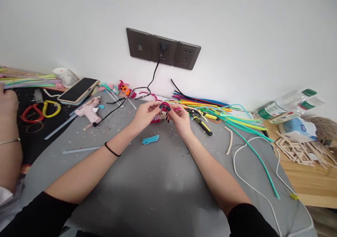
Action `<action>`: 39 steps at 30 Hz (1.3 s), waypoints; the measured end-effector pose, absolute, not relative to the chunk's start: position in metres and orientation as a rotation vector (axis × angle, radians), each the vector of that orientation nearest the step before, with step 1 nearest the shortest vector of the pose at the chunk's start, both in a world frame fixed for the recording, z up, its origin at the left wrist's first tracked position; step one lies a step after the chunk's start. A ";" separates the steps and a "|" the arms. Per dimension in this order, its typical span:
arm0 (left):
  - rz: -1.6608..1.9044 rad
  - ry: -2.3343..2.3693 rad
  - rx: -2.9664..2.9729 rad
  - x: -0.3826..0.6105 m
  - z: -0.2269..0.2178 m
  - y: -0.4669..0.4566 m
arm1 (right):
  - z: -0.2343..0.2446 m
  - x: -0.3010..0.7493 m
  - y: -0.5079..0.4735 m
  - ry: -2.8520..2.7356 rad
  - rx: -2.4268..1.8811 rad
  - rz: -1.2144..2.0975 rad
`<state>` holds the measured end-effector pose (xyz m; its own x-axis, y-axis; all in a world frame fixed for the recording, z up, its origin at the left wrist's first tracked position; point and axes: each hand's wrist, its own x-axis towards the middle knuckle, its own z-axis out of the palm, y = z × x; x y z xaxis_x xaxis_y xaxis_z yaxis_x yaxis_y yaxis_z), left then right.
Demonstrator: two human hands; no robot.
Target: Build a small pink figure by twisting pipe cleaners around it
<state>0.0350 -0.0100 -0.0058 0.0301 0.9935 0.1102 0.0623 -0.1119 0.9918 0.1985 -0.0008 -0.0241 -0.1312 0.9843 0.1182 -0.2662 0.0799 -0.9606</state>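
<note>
Pinched between both hands at the middle of the grey worktop (pixel 163 181), just below the wall sockets (pixel 163 49): a small pink pipe-cleaner piece (pixel 163 113), pale at its core. Left hand (pixel 144 116) clamped on its left end, fingers curled, a ring on one finger and a black band (pixel 112 149) at the wrist. Right hand (pixel 179 118) clamped on the right end — grip closed, dark-painted fingertips (pixel 167 108) pressed on top of the pink strand.

Just below the hands, flat on the worktop, a folded blue pipe cleaner (pixel 151 139). To the right of the hands, touching nothing held, black-and-yellow pliers (pixel 201 122); beyond them a loose fan of coloured pipe cleaners (pixel 231 119), with one long teal strand (pixel 259 160) and a white wire (pixel 252 188) trailing toward the worktop's near right edge.

Left of the sockets, a pink glue gun (pixel 89 112) on its side, black cord (pixel 155 74) running up to the middle socket; near it a phone (pixel 78 89) face up, a white cup (pixel 64 76), and red and yellow loops (pixel 42 111) on a dark mat. Another person's arm (pixel 9 139) — bracelet at the wrist — at the far left edge.

Far right of the sockets, plastic bottles (pixel 286 105) and a heap of wooden sticks (pixel 300 149) on bare wood.
</note>
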 end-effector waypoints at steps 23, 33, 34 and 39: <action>1.138 1.173 1.542 0.033 0.001 -0.014 | -0.023 0.199 -0.002 -1.206 -0.916 1.269; 1.117 1.118 1.499 0.033 -0.005 -0.011 | -0.021 0.200 -0.003 -1.240 -0.900 1.229; 1.118 1.120 1.495 0.032 -0.005 -0.011 | -0.021 0.201 -0.003 -1.243 -0.895 1.235; 1.108 1.121 1.478 0.032 -0.006 -0.010 | -0.020 0.201 -0.003 -1.262 -0.875 1.252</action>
